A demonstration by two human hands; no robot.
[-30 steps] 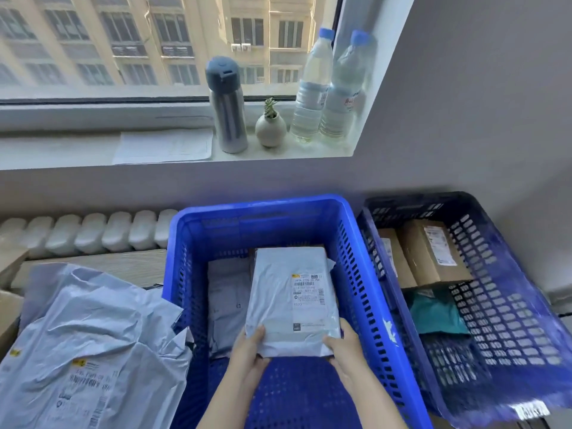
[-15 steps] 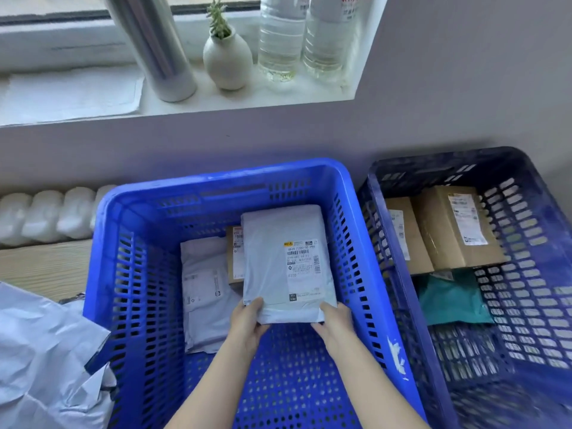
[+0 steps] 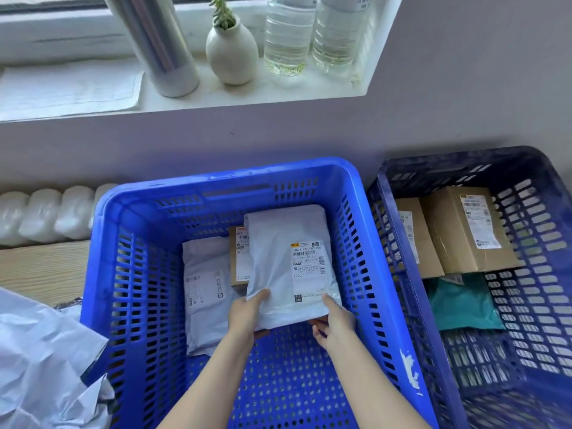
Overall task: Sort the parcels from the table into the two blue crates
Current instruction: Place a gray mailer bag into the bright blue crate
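While both hands, left hand [image 3: 247,314] and right hand [image 3: 335,318], pinch its near edge, the grey parcel [image 3: 288,264] stretches lengthwise away inside the bright blue crate [image 3: 216,178].

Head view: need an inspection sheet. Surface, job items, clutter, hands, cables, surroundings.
Surface: wooden table, at left beside the crates.
Job's things: grey parcel inside bright blue crate, over a small cardboard box, beside a grey mailer; dark blue crate holds two cardboard boxes and a teal mailer; crumpled grey bags at left.
Clutter: nothing seen.
Grippers: left hand and right hand hold the parcel's near edge.
Cables: nothing seen.
Surroundings: windowsill with flask, vase, two water bottles, paper; radiator.
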